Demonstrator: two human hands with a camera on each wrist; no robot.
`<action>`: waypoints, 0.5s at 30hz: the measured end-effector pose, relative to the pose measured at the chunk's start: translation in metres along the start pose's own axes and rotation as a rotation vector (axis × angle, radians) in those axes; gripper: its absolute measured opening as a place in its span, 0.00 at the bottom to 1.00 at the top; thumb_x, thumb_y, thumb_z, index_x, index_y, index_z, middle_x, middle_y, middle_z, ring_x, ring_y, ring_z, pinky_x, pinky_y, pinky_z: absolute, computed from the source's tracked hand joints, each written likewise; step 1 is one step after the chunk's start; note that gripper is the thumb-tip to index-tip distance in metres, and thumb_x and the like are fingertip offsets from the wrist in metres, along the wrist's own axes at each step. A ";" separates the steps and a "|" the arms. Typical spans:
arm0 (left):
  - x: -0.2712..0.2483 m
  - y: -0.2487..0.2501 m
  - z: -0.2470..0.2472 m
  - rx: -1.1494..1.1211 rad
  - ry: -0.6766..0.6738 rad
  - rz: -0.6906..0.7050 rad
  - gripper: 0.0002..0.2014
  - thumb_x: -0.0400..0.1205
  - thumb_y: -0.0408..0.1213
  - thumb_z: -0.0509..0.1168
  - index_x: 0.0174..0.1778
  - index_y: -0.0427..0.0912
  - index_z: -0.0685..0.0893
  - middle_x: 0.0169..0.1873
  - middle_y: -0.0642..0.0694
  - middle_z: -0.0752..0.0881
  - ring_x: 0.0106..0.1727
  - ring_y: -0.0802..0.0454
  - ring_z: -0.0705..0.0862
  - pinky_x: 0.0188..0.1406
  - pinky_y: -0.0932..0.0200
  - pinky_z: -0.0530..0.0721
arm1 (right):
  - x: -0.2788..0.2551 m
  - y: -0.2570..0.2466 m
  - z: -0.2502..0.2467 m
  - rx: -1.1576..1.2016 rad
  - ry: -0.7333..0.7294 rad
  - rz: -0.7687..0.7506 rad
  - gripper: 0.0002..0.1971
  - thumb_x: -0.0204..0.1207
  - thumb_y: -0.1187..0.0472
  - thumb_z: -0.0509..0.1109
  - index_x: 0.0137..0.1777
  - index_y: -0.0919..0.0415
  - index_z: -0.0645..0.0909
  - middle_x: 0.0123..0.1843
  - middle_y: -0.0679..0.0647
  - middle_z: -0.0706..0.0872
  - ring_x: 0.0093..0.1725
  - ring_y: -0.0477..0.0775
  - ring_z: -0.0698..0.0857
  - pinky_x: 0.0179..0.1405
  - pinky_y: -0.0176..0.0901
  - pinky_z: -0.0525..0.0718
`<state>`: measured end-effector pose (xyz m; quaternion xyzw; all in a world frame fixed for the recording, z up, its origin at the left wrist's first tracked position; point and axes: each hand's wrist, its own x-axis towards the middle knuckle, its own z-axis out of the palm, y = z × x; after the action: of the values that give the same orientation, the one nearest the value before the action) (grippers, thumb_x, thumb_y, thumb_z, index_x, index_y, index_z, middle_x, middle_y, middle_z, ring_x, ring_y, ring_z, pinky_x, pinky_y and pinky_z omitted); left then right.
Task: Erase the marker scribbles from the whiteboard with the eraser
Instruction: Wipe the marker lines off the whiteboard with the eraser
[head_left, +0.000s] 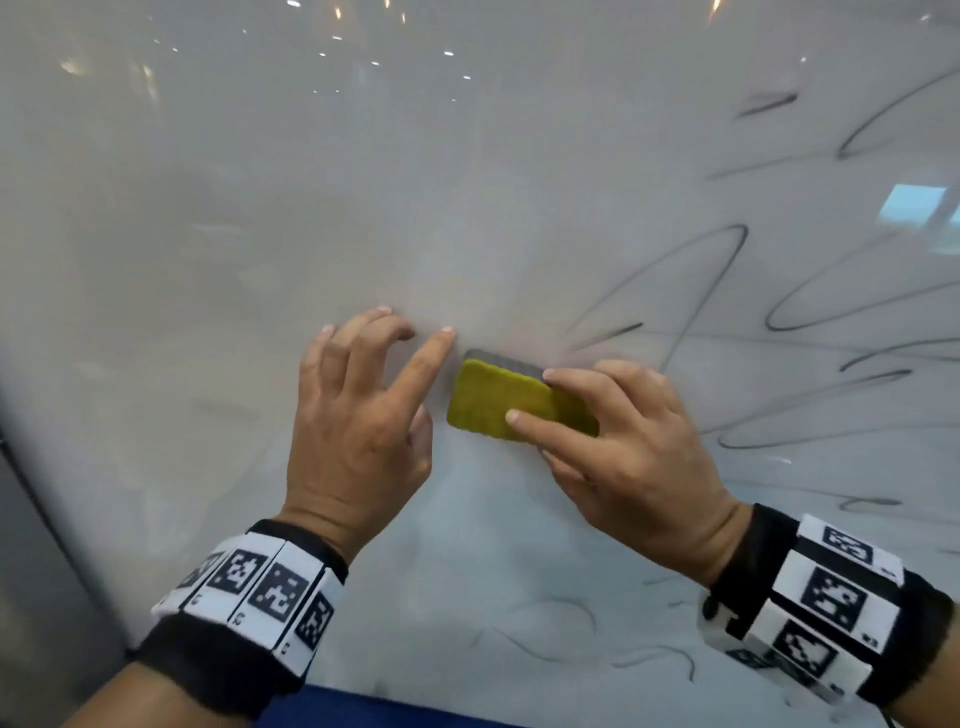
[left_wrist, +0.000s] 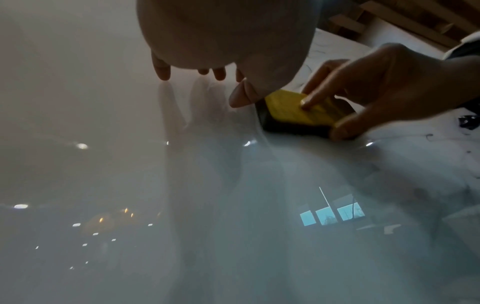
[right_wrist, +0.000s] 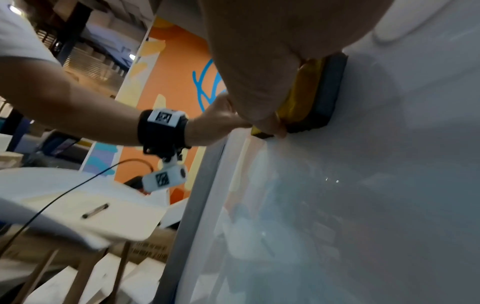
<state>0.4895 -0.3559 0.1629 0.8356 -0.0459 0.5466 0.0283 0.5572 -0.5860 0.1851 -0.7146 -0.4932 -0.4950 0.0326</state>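
- While the right hand (head_left: 628, 447) grasps the yellow-backed rectangular eraser (head_left: 498, 402) with dark felt, its felt face lies flat against the glossy whiteboard (head_left: 363, 182).
- Left hand (head_left: 358, 415) is released, fingertips (head_left: 445, 332) touching the board just beside the eraser.
- Black marker scribbles (head_left: 779, 312) lie beyond the right hand.
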 end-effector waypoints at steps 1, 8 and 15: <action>0.004 0.000 -0.001 -0.007 0.020 0.006 0.26 0.72 0.26 0.65 0.68 0.40 0.83 0.64 0.36 0.76 0.72 0.34 0.74 0.66 0.28 0.74 | 0.008 0.006 -0.006 -0.013 0.042 0.044 0.14 0.74 0.62 0.75 0.60 0.51 0.90 0.60 0.63 0.88 0.54 0.68 0.81 0.51 0.58 0.81; 0.033 0.003 -0.015 0.067 0.018 0.024 0.22 0.79 0.35 0.66 0.71 0.43 0.81 0.67 0.38 0.80 0.64 0.37 0.77 0.60 0.37 0.75 | 0.008 0.010 -0.016 -0.026 -0.069 -0.077 0.16 0.74 0.63 0.72 0.60 0.50 0.89 0.60 0.63 0.87 0.54 0.67 0.81 0.49 0.58 0.82; 0.070 0.006 -0.030 0.121 -0.045 0.074 0.31 0.79 0.46 0.69 0.80 0.48 0.74 0.81 0.38 0.68 0.80 0.38 0.68 0.71 0.25 0.69 | 0.061 0.051 -0.058 -0.091 0.113 0.139 0.18 0.71 0.60 0.76 0.62 0.52 0.89 0.61 0.64 0.86 0.54 0.68 0.80 0.48 0.58 0.81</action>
<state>0.4891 -0.3623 0.2393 0.8456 -0.0443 0.5301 -0.0437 0.5572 -0.6028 0.2822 -0.7190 -0.4167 -0.5528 0.0623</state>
